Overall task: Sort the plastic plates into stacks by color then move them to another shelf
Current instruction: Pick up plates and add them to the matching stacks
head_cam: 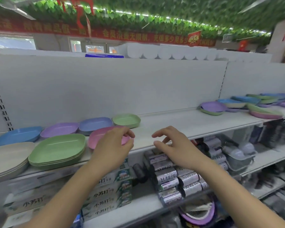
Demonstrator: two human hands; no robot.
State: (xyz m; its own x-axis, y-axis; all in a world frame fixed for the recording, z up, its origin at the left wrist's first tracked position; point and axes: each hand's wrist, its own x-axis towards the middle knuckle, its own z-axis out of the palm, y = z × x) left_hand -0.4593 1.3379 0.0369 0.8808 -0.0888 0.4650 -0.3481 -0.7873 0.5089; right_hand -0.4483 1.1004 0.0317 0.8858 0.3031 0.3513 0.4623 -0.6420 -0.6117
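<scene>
On the left end of the white shelf (179,124), the sorting looks well under way. A beige stack (8,159) sits at the far left front, with a blue plate (18,135) behind it. Next comes a green stack (58,149) of several plates, and behind it a purple plate (59,130), a periwinkle-blue plate (95,123) and a small green plate (126,120) in a row along the back. Whether those back ones are single plates or short stacks cannot be told.

The pink plate (99,137) lies just right of the green stack. The left hand (113,145) hovers over its right rim, fingers loosely curled; whether it touches the plate is unclear, and it does not visibly grip it. The right hand (173,147) hangs above bare shelf near the front edge, fingers relaxed and holding nothing.

Far to the right, a jumble of mixed plates (253,104) remains, purple on green, blue, green over pink, overlapping in no colour order. By this showing roughly half is sorted; the mixed pile is still to be separated, and the move to another shelf appears not yet begun.
</scene>
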